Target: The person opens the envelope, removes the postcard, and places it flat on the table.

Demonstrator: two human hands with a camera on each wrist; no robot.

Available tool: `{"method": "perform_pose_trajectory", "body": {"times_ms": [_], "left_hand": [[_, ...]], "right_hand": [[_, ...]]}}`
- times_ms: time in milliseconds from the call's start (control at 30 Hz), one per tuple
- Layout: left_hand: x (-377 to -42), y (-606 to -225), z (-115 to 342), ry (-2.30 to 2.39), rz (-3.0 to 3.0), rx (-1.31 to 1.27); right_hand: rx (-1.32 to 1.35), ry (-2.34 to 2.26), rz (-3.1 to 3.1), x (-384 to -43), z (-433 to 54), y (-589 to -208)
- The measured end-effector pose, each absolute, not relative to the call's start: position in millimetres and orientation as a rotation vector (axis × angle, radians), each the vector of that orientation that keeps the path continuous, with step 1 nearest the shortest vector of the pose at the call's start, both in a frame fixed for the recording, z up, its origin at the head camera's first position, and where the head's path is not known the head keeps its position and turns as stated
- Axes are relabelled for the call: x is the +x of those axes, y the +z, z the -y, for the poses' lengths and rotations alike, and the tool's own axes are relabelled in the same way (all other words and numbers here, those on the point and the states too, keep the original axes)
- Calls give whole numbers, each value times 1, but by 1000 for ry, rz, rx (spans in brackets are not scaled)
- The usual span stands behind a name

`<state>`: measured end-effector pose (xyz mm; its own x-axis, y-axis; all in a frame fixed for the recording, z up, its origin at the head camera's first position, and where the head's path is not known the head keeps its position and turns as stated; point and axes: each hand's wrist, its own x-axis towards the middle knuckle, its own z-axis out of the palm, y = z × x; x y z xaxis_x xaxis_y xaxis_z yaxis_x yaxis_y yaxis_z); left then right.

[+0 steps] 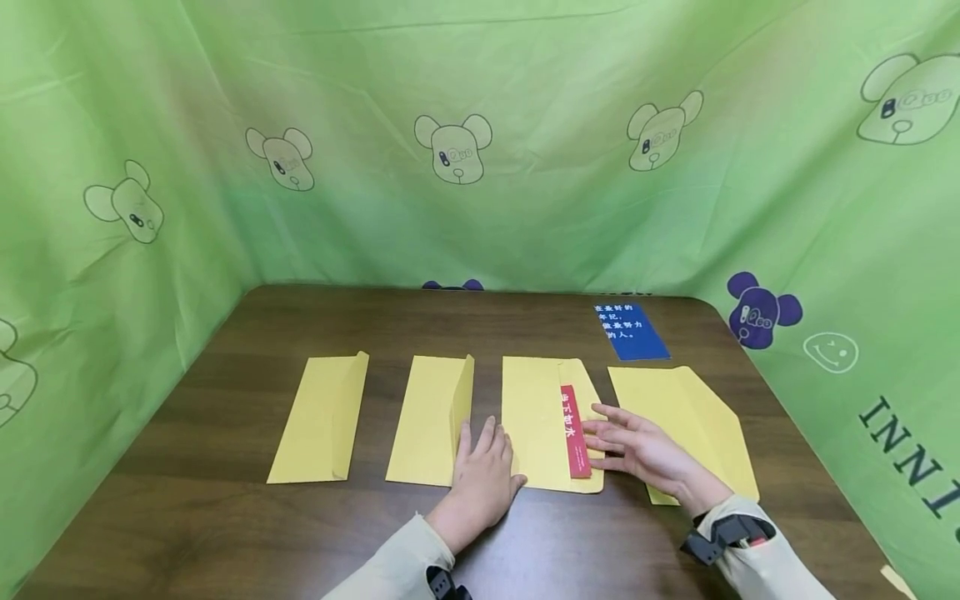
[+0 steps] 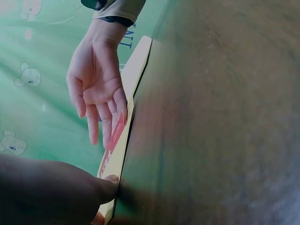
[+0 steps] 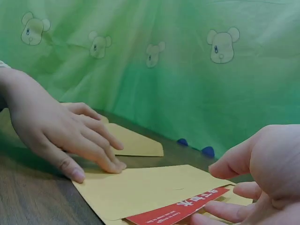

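A red card (image 1: 575,433) with white lettering sticks out from the mouth of the third yellow envelope (image 1: 532,417), lying over its unfolded flap; the rest of the card is hidden inside. My left hand (image 1: 486,475) rests palm down along that envelope's left edge, fingers extended and spread. On the other side, my right hand (image 1: 637,450) has its fingers loosely stretched toward the flap, the fingertips right at the card's outer edge in the right wrist view. From the left wrist view, the right palm (image 2: 101,75) faces the camera, with nothing gripped in it.
Two yellow envelopes (image 1: 315,417) (image 1: 427,417) lie to the left, flaps partly raised. A fourth envelope (image 1: 667,400) with its flap unfolded lies partly under the right forearm. Behind it is a blue card (image 1: 637,337) with white writing. Green printed cloth (image 1: 360,225) surrounds the brown table (image 1: 187,517).
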<state>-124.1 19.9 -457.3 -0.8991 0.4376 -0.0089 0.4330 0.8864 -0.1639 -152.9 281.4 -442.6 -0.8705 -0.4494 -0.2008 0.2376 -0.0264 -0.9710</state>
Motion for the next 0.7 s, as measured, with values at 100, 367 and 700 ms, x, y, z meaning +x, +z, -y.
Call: {"method": "perform_pose_trajectory", "body": {"times_ms": [100,367,700], "left_hand": [[-123,-458,-20,252,3025,-701],[-125,-458,-19,249,3005,-703],[-125,-459,-19,251,3002,-706]], "right_hand": [[-190,-1975,-1767,-152,-280,-446],[-243,-1839,-2003,-150,-271,-455],[-164,-1807,-2118,-148,-266,-458]]}}
